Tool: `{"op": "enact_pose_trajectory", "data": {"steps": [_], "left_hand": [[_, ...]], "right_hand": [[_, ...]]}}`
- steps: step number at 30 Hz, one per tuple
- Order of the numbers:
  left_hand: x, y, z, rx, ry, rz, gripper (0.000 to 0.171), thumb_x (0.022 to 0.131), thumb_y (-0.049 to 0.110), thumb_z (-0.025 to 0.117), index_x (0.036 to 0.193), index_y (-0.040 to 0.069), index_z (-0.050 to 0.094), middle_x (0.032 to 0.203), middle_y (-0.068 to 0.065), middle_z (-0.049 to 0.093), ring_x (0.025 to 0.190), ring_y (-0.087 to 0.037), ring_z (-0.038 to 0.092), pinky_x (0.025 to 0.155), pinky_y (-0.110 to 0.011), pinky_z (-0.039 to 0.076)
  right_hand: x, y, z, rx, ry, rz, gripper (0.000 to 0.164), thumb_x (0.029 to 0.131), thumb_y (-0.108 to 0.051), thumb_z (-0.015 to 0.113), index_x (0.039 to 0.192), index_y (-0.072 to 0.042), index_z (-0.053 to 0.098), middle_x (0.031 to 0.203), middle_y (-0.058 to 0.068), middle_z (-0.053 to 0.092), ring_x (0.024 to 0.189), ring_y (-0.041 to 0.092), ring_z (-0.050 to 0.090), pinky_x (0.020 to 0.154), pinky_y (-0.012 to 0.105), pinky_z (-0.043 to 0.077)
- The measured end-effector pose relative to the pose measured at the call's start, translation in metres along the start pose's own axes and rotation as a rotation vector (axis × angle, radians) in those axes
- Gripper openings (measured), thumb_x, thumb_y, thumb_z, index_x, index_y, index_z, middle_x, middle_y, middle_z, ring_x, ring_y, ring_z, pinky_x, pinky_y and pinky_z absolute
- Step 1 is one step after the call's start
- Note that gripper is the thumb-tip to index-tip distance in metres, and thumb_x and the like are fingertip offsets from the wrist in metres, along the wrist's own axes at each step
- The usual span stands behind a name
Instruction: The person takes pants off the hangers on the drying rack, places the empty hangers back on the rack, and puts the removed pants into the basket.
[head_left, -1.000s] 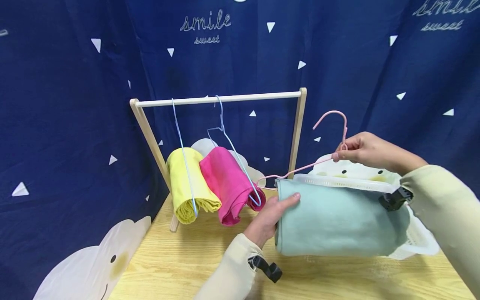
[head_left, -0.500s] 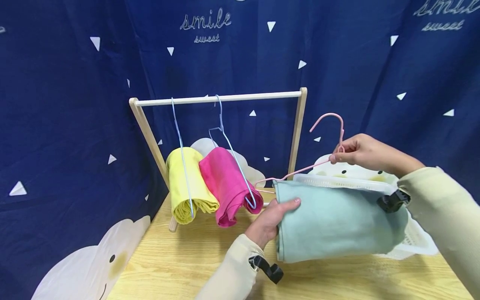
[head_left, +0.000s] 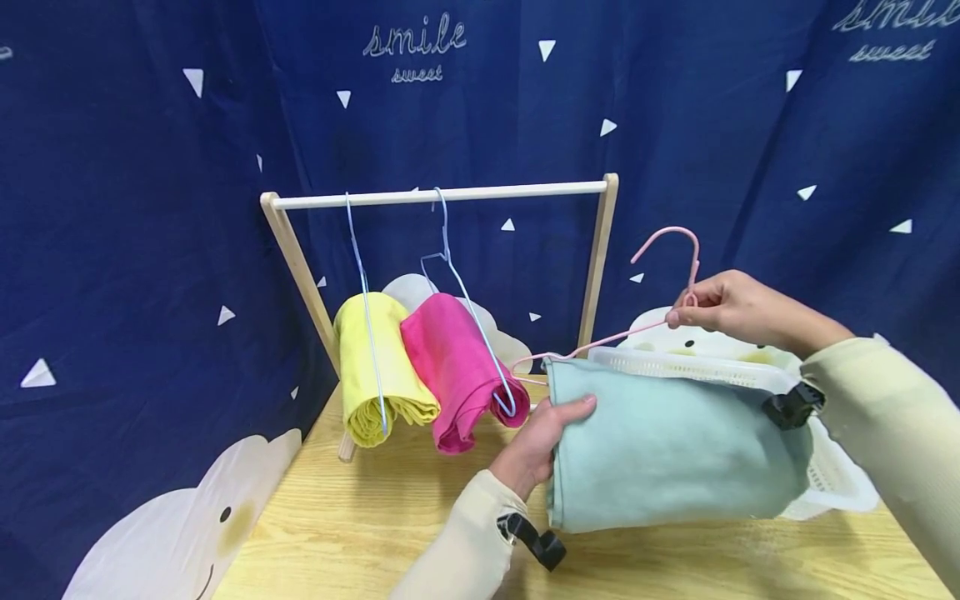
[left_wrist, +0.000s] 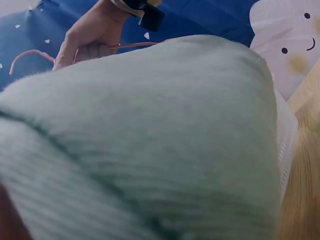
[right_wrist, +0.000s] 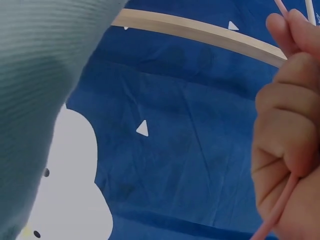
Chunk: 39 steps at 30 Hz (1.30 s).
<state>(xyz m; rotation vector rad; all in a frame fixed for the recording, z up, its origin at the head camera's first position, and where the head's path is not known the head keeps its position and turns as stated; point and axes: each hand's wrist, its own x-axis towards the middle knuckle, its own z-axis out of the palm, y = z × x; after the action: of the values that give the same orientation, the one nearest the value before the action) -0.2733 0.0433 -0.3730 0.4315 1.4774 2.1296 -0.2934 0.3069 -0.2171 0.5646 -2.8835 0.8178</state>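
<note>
My right hand (head_left: 738, 312) pinches a pink wire hanger (head_left: 697, 252) just below its hook, which points up. In the right wrist view its fingers are curled round the pink wire. A pale green folded cloth (head_left: 675, 450) lies over the hanger and hides most of its lower part. With the thumb on top, my left hand (head_left: 540, 437) holds the cloth's left end; its other fingers are behind the fabric. The left wrist view is mostly filled by the green cloth (left_wrist: 165, 115), with the right hand (left_wrist: 92, 40) beyond it.
A wooden rack with a white bar (head_left: 517, 193) stands at the back. From it hang a yellow cloth (head_left: 378, 358) and a magenta cloth (head_left: 453, 362) on light blue hangers. Behind the green cloth sits a white plastic basket (head_left: 840, 475) on the wooden table (head_left: 337, 533).
The green cloth's lower edge has come down a little and toward me. My right hand and the hanger have sunk slightly. The left hand keeps its hold almost in place.
</note>
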Motion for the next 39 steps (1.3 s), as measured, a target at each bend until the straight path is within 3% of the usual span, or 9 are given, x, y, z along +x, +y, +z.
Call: {"op": "enact_pose_trajectory", "data": {"steps": [20,39], "left_hand": [[0.002,-0.014,-0.003,-0.018,-0.024,0.011,0.027,0.098,0.024,0.056,0.122,0.014,0.055,0.098,0.005,0.066,0.088,-0.006,0.066,0.083,-0.026,0.055],[0.000,-0.015,0.000,-0.077,-0.013,0.035,0.022,0.097,0.021,0.056,0.118,0.014,0.056,0.095,0.006,0.066,0.084,-0.004,0.067,0.078,-0.023,0.056]], "right_hand": [[0.001,0.013,0.009,-0.082,0.013,0.014,0.017,0.093,-0.025,0.069,0.082,-0.012,0.070,0.066,-0.010,0.052,0.058,0.002,0.040,0.051,0.026,0.031],[0.002,0.019,0.018,-0.079,0.058,-0.039,0.018,0.092,-0.020,0.070,0.077,-0.011,0.068,0.066,-0.010,0.053,0.055,0.001,0.041,0.047,0.024,0.032]]}}
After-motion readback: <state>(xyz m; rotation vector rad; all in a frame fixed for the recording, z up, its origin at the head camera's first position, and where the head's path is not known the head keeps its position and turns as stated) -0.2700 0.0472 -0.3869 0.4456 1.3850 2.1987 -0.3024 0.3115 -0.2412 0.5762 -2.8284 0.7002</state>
